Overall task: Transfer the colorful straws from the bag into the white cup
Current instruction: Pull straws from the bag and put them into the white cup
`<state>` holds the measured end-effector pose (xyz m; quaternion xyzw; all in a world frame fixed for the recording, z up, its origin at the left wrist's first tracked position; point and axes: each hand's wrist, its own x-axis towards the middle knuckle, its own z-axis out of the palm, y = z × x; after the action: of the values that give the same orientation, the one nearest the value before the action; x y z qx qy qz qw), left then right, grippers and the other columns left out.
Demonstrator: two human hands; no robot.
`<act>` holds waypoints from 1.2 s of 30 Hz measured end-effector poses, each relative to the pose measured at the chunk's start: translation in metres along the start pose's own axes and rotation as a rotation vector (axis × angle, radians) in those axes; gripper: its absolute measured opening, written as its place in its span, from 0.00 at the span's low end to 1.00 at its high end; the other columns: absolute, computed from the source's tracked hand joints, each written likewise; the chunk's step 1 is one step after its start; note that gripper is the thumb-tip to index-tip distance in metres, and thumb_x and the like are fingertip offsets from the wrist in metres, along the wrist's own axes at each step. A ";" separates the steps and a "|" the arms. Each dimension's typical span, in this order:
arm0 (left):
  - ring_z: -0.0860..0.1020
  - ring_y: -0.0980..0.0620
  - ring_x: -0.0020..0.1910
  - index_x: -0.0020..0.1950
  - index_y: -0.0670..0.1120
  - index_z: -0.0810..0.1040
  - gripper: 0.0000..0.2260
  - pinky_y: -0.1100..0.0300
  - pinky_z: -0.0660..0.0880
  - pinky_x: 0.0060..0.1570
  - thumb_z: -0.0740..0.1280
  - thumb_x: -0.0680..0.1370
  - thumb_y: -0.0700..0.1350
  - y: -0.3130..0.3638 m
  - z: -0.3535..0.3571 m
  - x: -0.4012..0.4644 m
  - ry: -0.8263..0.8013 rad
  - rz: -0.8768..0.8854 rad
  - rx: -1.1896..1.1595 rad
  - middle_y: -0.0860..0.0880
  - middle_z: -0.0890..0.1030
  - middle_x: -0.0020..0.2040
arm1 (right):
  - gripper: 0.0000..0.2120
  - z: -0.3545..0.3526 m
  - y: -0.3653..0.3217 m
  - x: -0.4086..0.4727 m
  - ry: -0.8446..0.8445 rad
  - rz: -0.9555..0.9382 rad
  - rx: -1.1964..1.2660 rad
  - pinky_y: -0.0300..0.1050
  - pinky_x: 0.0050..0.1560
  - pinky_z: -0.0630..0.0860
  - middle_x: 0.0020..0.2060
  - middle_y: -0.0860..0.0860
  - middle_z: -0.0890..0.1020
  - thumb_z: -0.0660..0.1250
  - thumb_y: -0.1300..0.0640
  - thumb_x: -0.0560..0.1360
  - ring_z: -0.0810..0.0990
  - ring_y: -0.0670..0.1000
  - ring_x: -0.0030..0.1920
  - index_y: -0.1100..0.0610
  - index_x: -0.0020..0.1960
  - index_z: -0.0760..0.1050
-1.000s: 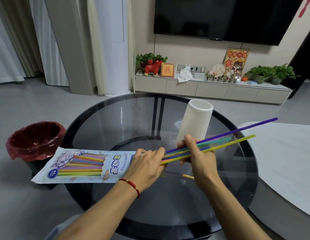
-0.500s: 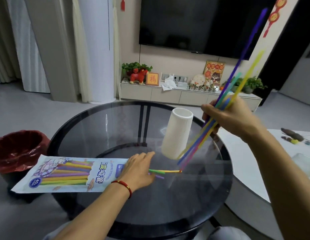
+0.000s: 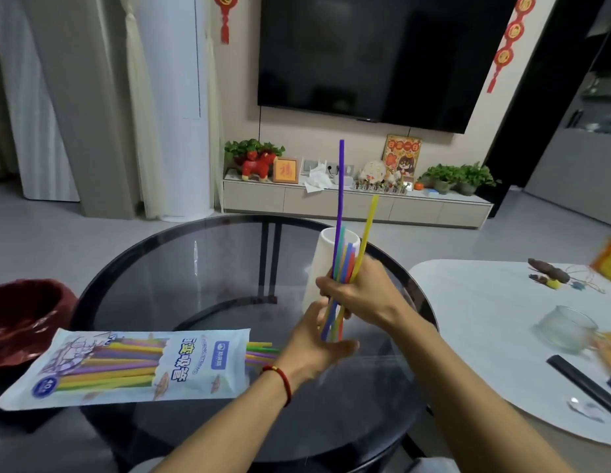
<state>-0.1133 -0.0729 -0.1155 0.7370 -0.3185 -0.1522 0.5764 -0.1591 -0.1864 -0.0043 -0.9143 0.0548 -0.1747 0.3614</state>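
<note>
My right hand (image 3: 362,295) grips a bundle of colorful straws (image 3: 339,261) upright, just in front of the white cup (image 3: 326,254) on the round glass table (image 3: 208,268). A purple straw and a yellow one stick up highest. My left hand (image 3: 314,346), fingers spread, is under the lower ends of the bundle and touches them. The straw bag (image 3: 126,367) lies flat at the table's left front edge, with more straws inside and a few poking out of its open right end.
A red-lined waste bin (image 3: 24,319) stands on the floor to the left. A white table (image 3: 502,336) on the right carries a glass cup (image 3: 567,327), a black stick and small items. A TV cabinet stands along the far wall.
My right hand has swung the bundle from a slant at the right to upright in front of the cup. My left hand left the bag's mouth and rose under the straw ends.
</note>
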 end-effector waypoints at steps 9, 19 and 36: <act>0.81 0.59 0.53 0.59 0.59 0.72 0.23 0.61 0.81 0.51 0.76 0.67 0.51 -0.005 0.013 -0.001 0.095 0.032 0.023 0.60 0.81 0.51 | 0.08 0.020 0.018 -0.020 0.049 -0.031 -0.006 0.49 0.38 0.85 0.36 0.57 0.86 0.73 0.57 0.76 0.86 0.54 0.39 0.61 0.42 0.82; 0.81 0.62 0.38 0.43 0.59 0.77 0.10 0.74 0.73 0.33 0.71 0.74 0.43 -0.002 0.013 -0.007 0.188 0.076 0.084 0.59 0.81 0.35 | 0.07 0.023 0.010 -0.029 0.120 -0.031 0.189 0.48 0.41 0.86 0.35 0.56 0.84 0.73 0.57 0.78 0.85 0.55 0.40 0.59 0.43 0.81; 0.83 0.57 0.47 0.48 0.59 0.75 0.11 0.61 0.81 0.47 0.72 0.76 0.42 0.003 0.018 -0.014 0.137 0.034 0.037 0.57 0.81 0.43 | 0.05 0.031 0.032 -0.035 -0.020 0.030 0.075 0.36 0.39 0.82 0.40 0.50 0.84 0.73 0.57 0.78 0.86 0.47 0.41 0.58 0.51 0.81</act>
<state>-0.1347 -0.0778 -0.1202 0.7505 -0.2937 -0.0857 0.5858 -0.1804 -0.1819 -0.0565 -0.9009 0.0581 -0.1621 0.3984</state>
